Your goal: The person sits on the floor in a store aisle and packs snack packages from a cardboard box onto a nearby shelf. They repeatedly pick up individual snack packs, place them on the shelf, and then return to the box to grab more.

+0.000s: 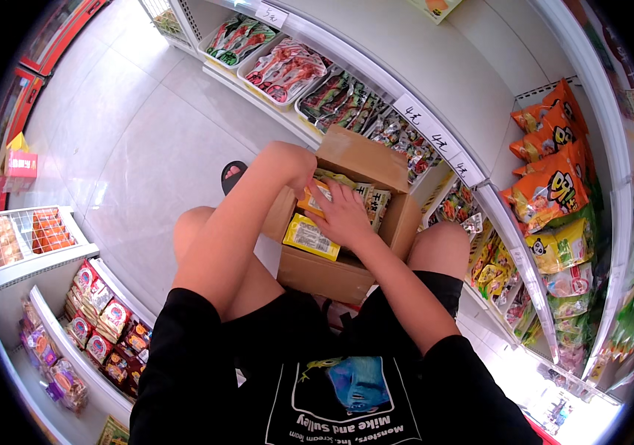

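Observation:
An open cardboard carton (322, 272) stands between my knees with its flaps spread. Inside lie several packaged snacks: an orange-yellow packet (314, 198), a yellow packet with a printed label (312, 236) at the near left corner, and pale packs with dark writing (377, 203) at the right. My left hand (296, 167) is bent down over the carton's far left edge, its fingertips at the orange-yellow packet; its grip is largely hidden by the wrist. My right hand (342, 208) lies over the same packet with its fingers spread, the thumb reaching toward the yellow packet.
Ahead, a low shelf (272, 108) carries white bins (283, 69) of wrapped snacks. Orange snack bags (550, 183) fill a shelf on the right. Another shelf unit (55, 328) with packets stands at the lower left. Tiled floor (144, 128) extends to the left, where red-framed coolers stand.

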{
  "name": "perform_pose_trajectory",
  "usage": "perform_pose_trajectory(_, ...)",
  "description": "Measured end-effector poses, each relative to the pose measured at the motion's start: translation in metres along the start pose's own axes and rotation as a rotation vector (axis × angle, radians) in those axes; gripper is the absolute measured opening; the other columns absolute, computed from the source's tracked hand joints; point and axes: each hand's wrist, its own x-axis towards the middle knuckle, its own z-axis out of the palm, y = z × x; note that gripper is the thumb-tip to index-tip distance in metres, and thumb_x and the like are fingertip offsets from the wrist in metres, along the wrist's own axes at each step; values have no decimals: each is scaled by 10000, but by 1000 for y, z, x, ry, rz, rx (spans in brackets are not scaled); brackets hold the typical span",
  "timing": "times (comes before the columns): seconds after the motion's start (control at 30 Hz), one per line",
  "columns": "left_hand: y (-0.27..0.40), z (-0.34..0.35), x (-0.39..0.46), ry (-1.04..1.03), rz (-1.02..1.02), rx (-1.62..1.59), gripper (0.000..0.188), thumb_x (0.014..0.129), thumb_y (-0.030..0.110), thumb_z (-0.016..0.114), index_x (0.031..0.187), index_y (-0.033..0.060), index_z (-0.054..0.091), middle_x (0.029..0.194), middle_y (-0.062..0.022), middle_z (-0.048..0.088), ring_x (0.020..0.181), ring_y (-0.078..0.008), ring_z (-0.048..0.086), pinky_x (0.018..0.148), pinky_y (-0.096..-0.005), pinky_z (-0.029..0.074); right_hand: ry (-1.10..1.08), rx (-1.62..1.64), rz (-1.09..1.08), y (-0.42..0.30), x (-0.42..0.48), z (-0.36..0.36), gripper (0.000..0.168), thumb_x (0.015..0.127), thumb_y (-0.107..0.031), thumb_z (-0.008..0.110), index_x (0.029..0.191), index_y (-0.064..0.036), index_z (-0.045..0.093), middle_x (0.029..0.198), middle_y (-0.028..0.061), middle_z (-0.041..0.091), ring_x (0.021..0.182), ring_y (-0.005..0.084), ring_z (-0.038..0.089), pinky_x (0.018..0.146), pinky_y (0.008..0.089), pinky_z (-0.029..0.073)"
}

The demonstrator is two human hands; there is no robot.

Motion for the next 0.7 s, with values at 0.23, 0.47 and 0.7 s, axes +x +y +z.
perform_pose_trajectory(0.23,7,-2,0,15,-59,-14,379,666,313,899,974,130,773,953,-59,764,916,-285,715,757,-430,560,75,-44,-88,-7,-9,-6,690,1026,-519,473,1583,-132,346,1630,195,287,1512,404,251,1234,534,188)
perform_pose_trajectory(0.47,9,1,5,10,-70,8,414,661,320,908,1008,148,761,999,-66,756,956,-302,710,779,-431,563,54,57,-29,-41,-37,7,705,1031,-476,484,1587,-76,317,1656,167,264,1536,379,221,1243,540,158)
perform_pose_trajectory(0.7,9,18,26,39,-64,89,381,659,283,904,989,152,765,981,-67,755,968,-299,712,784,-431,571,3,6,-33,-25,-18,9,716,1033,-475,476,1601,-85,279,1653,169,269,1535,376,221,1249,515,157)
